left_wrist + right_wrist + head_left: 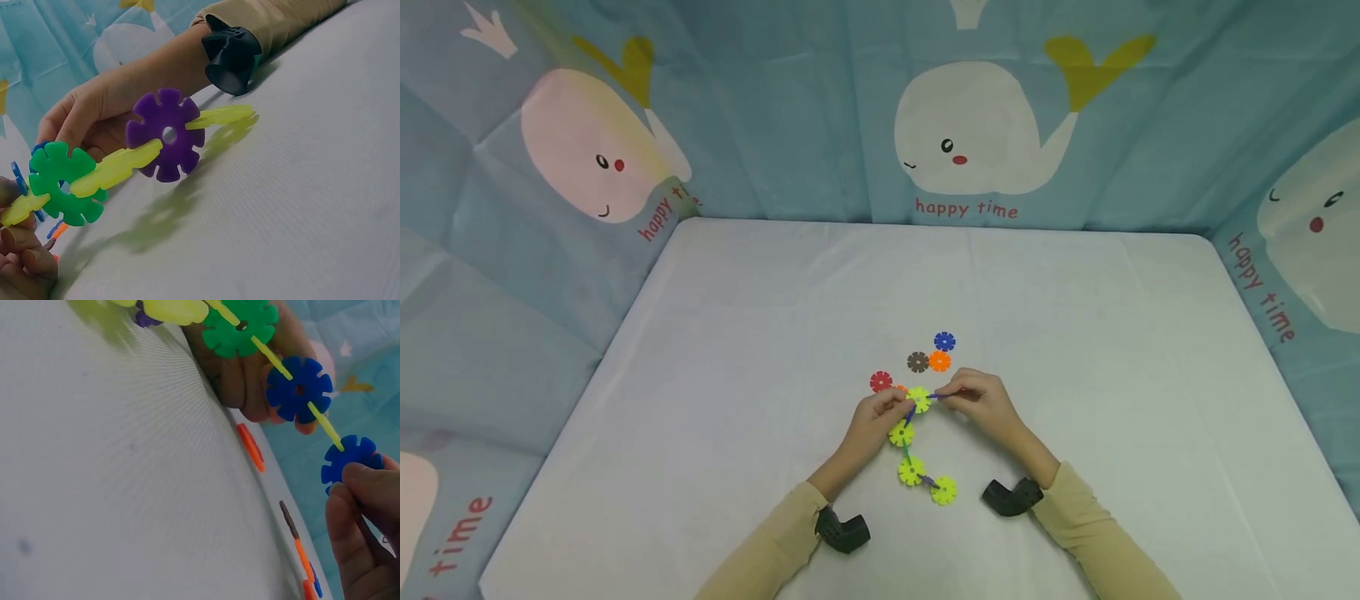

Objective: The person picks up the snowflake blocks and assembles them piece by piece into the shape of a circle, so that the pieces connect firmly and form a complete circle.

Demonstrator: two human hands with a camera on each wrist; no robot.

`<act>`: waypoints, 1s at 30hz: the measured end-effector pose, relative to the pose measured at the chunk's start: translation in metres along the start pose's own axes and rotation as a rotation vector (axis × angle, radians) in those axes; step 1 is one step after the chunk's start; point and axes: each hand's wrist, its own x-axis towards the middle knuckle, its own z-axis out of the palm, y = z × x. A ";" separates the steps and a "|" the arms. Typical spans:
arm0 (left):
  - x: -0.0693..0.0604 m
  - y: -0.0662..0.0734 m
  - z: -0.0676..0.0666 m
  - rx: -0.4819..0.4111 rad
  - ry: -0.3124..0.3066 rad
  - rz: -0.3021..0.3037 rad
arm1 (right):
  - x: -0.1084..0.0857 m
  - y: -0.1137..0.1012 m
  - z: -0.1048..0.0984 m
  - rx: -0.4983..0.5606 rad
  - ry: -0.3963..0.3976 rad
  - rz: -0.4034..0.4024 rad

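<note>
A chain of notched plastic snap discs hangs between both hands, yellow ones alternating with blue, green and purple. My left hand [877, 418] grips it near the upper yellow disc [918, 400]. From the right, my right hand [983, 403] pinches the blue disc [347, 454] at the chain's end between thumb and fingertips. That blue disc is slotted onto a yellow one. Lower along the chain are a green disc [47, 172] and a purple disc [141, 132], with a yellow disc [944, 491] at the near end. Fingers partly hide the left hand's grip.
Loose discs lie beyond the hands: a red [881, 382], a brown [917, 362], an orange [940, 361] and a blue one [944, 341]. Another orange disc is partly covered by the left hand. Whale-printed curtains [790, 125] border the white table [760, 333].
</note>
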 end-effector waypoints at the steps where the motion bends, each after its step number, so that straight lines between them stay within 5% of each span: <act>1: 0.000 0.000 -0.001 0.003 -0.004 0.004 | 0.000 0.001 0.000 -0.006 -0.005 -0.010; 14: 0.000 0.000 -0.001 0.032 -0.011 0.026 | -0.004 0.018 0.000 -0.003 -0.078 -0.050; 18: 0.001 -0.001 0.003 -0.027 0.021 -0.015 | -0.007 0.028 -0.005 -0.215 -0.041 -0.036; 23: 0.000 0.000 0.006 -0.074 0.081 -0.080 | -0.011 0.032 -0.023 -0.562 0.044 0.165; 26: 0.000 0.001 0.005 -0.081 0.093 -0.097 | -0.013 0.030 -0.031 -0.598 0.015 0.292; 30: -0.001 0.003 0.003 -0.063 0.084 -0.094 | -0.013 0.027 -0.030 -0.559 0.002 0.323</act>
